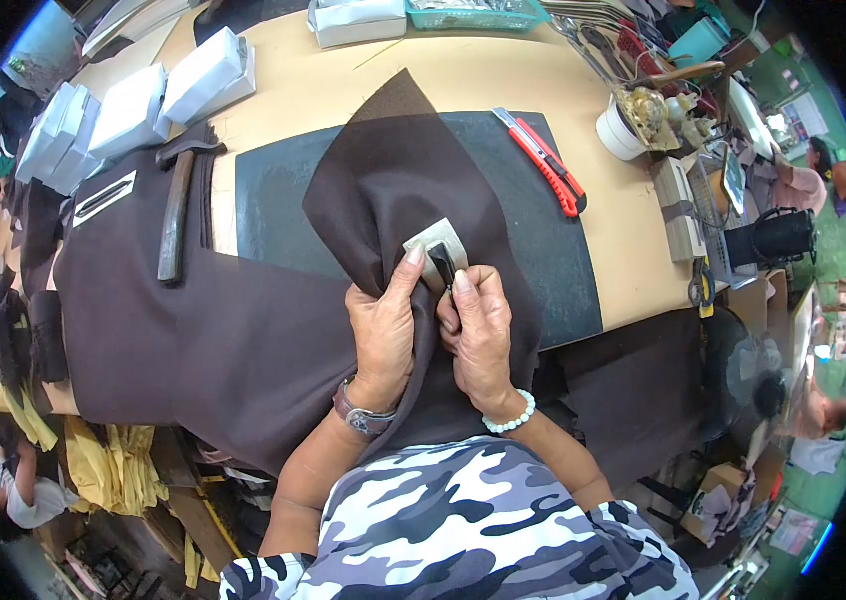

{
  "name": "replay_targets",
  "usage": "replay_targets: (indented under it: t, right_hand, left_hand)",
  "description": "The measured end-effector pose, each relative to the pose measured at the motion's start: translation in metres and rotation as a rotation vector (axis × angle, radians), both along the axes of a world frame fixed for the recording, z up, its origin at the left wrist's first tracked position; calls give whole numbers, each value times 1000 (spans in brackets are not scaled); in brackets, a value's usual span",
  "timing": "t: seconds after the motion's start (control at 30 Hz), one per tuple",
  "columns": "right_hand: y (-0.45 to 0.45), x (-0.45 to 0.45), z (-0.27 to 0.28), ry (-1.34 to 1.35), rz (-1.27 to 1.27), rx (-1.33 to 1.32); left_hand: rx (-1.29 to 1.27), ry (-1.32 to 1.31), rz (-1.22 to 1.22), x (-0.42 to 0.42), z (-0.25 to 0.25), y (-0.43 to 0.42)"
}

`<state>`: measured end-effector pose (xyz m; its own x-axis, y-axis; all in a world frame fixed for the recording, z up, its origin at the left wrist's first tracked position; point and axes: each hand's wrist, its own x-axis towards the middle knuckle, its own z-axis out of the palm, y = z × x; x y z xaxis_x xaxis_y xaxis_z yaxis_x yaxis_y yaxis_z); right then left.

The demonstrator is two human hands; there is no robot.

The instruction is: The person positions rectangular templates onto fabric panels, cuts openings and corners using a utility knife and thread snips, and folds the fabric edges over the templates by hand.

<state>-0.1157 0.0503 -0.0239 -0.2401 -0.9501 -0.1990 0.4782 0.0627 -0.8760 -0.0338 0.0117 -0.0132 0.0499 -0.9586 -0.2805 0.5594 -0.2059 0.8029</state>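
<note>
Dark brown fabric [263,340] is spread over the table, and one corner of it is bunched up in front of me. My left hand [383,325] is closed on this fabric, its thumb pressing a small pale square plate [451,238] against it. Fingers of my right hand [481,320] pinch a small black piece [442,262] at the lower edge of the plate; its exact kind is unclear. Beneath the fabric lies a dark cutting mat [283,190]. A red utility knife [543,165] rests on the mat's upper right.
A hammer [179,205] and a pale slotted template [105,199] lie on the fabric at left. White boxes [133,105] stand behind them. At right are a white pot [621,132], scissors [705,290] and a fan [753,375]. Other people [803,185] sit farther off.
</note>
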Motion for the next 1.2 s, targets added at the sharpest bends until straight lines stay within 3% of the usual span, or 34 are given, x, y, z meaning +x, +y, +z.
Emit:
replay_targets:
  t: [0.57, 0.67, 0.77, 0.83, 0.9, 1.0, 1.2]
  right_hand:
    - [1, -3, -5, -26, 34, -27]
    - [4, -11, 8, -111, 88, 78]
    - [11, -25, 12, -92, 46, -119]
    - [9, -42, 25, 271, 90, -186]
    - [-8, -58, 26, 1139, 7, -550]
    - [-20, -69, 45, 1411, 135, -639]
    - [-35, -75, 50, 1552, 131, -829]
  left_hand:
    - [-12, -15, -55, 4, -2, -1]
    - [-30, 5, -76, 6, -1, -7]
    - [15, -41, -146, 9, 11, -10]
    - [-6, -36, -185, 10, 14, -10]
    - [-41, -44, -210, 9, 17, -10]
    - [-90, -65, -245, 8, 17, -10]
    - [-149, -83, -341, 10, 18, -11]
